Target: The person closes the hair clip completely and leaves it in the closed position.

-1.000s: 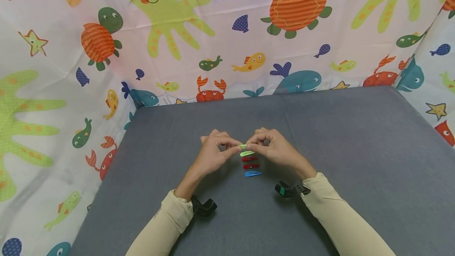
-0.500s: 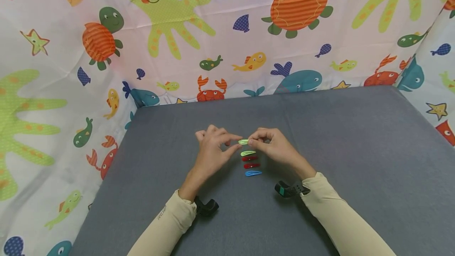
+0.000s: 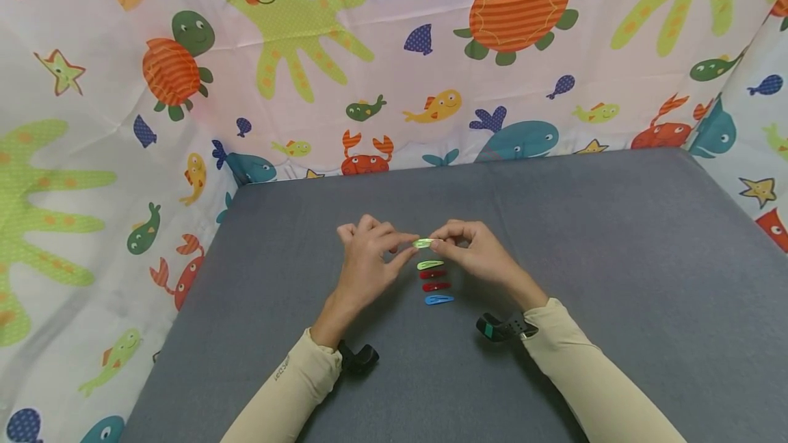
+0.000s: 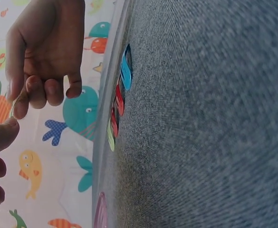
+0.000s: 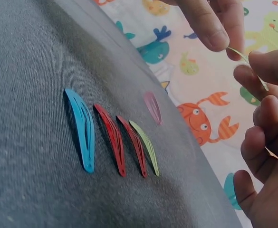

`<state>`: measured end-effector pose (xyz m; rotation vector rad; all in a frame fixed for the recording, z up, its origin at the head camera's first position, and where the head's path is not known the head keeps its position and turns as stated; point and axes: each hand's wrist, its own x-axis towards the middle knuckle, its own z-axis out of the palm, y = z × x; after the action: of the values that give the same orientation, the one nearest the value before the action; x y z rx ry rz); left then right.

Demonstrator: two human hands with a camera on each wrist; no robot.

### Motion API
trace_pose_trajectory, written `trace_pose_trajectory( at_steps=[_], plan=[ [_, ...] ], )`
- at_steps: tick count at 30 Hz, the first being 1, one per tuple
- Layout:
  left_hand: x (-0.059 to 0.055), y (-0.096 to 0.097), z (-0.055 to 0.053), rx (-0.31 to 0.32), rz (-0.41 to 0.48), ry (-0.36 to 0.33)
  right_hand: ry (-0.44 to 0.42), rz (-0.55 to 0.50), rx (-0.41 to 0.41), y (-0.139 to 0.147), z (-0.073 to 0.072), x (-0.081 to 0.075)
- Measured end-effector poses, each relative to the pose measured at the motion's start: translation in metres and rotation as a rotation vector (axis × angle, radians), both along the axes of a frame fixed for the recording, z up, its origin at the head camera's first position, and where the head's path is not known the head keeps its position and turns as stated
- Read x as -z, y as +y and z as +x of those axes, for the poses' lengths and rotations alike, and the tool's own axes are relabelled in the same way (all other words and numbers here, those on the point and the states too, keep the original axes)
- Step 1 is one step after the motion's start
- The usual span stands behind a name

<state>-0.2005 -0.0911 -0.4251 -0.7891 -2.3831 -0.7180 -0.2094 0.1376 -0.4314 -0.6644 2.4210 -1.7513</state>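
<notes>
Above the grey table, a yellow-green snap hair clip is held up between both hands. My right hand pinches its right end between thumb and forefinger. The left hand has thumb and forefinger at its left end; the right wrist view shows those fingertips on the clip. Under the hands lies a row of clips: another yellow-green clip, a red clip, a second red clip and a blue clip. A pink clip lies beyond the row, hidden in the head view.
A grey cloth covers the table. Behind and at the sides hangs a curtain printed with sea animals. Each wrist wears a black strap with a camera, such as the right wrist camera.
The held clip has risen a little off the row. Left fingers have spread and shifted slightly up and left, so more of the clip shows. The lying clips have stayed put.
</notes>
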Motion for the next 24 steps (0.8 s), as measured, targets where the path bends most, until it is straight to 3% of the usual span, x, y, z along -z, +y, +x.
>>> trace_pose_trajectory(
  at_steps=[7, 14, 24],
  plan=[
    [0.003, -0.001, -0.002, -0.014, 0.009, -0.032, 0.176, 0.003, 0.059, 0.004, -0.004, 0.005],
    [0.006, -0.001, -0.004, -0.007, 0.031, -0.096, 0.41, 0.114, 0.121, 0.003, -0.008, 0.011],
    [0.009, 0.002, -0.002, -0.016, 0.057, -0.21, 0.481, 0.164, 0.135, 0.001, -0.009, 0.013]
  ],
)
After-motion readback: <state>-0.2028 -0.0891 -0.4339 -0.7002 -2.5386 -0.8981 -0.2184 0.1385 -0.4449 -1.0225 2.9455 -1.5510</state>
